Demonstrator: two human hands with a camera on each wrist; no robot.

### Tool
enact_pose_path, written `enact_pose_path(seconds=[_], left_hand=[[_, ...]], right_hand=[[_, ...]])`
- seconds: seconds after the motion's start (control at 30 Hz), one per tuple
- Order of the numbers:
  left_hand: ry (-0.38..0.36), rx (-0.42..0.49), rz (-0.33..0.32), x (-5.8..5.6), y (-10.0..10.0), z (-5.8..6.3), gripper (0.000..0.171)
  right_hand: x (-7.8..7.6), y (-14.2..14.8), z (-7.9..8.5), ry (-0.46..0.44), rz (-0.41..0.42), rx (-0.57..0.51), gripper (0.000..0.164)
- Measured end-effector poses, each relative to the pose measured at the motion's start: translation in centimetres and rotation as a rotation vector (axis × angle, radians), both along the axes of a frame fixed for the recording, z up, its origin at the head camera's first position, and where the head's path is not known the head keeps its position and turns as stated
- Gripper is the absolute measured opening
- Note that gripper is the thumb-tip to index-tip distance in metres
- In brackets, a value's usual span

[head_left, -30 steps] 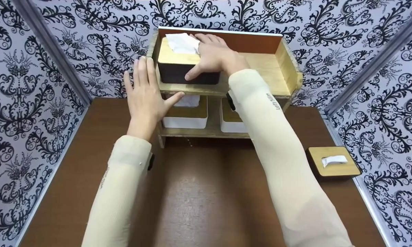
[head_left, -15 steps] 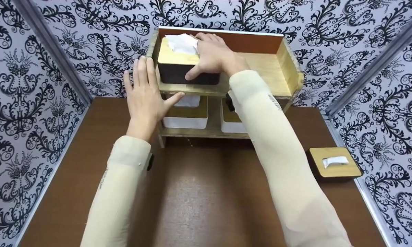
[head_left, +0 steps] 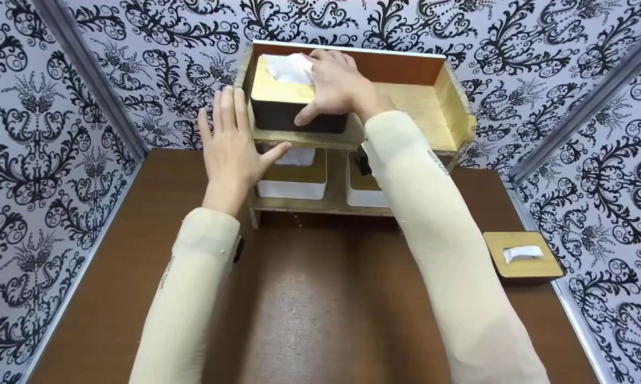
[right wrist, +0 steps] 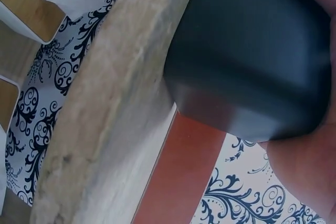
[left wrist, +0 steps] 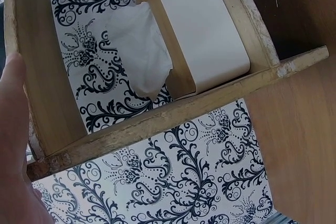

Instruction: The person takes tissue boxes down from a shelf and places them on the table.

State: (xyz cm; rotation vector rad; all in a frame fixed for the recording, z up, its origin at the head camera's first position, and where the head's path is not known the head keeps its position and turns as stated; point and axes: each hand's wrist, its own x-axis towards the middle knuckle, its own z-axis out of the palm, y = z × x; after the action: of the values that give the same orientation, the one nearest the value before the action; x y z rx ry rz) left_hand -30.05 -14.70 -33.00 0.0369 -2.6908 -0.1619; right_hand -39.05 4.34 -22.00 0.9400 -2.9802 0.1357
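Note:
On the left of the wooden shelf's top board (head_left: pixel 414 114) sits a black tissue box (head_left: pixel 280 94) with a light wood lid and a white tissue standing out of it. My right hand (head_left: pixel 337 88) spans the box's right end from above, thumb on the front, fingers towards the back. The right wrist view shows the box's dark end (right wrist: pixel 247 51) over the board, with part of the hand (right wrist: pixel 304 171) along its edge. My left hand (head_left: pixel 230 146) lies with straight fingers along the shelf's left side, thumb spread towards the front edge of the top board.
White tissue boxes with wood lids, one left (head_left: pixel 294 186) and one right (head_left: pixel 364 197), stand on the lower board. Another dark tissue box (head_left: pixel 524 255) lies at the right of the brown table (head_left: pixel 304 298). Patterned walls (head_left: pixel 48 160) enclose the back and sides.
The whole head view has shifted slightly. Both hands stay in the same places on the shelf and the black tissue box.

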Motion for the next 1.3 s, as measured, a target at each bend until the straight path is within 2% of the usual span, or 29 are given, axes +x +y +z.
enact_pose_path(seconds=[0.23,0.57,0.8,0.97,1.13,1.3], left_hand=[[-0.028,-0.009,0.003,-0.1,0.1,0.0,0.126],[-0.031,0.008,-0.009,-0.2,-0.1,-0.1,0.126],[-0.04,0.003,-0.002,-0.2,-0.2,-0.1,0.126],[-0.045,0.014,-0.012,-0.2,-0.1,0.0,0.125],[-0.041,0.014,-0.011,-0.2,-0.2,0.2,0.126],[-0.048,0.005,-0.017,-0.2,-0.1,0.3,0.125]], right_hand=[[0.8,1.3,0.7,0.029,0.009,-0.004,0.117],[2.9,2.8,1.8,0.066,-0.004,-0.038,0.119],[3.9,4.5,1.6,0.087,0.02,-0.053,0.121],[4.8,6.0,1.5,0.082,0.009,-0.053,0.128],[5.9,7.2,1.4,0.083,0.013,-0.065,0.128],[7.0,8.2,1.1,0.1,0.017,-0.039,0.13]])
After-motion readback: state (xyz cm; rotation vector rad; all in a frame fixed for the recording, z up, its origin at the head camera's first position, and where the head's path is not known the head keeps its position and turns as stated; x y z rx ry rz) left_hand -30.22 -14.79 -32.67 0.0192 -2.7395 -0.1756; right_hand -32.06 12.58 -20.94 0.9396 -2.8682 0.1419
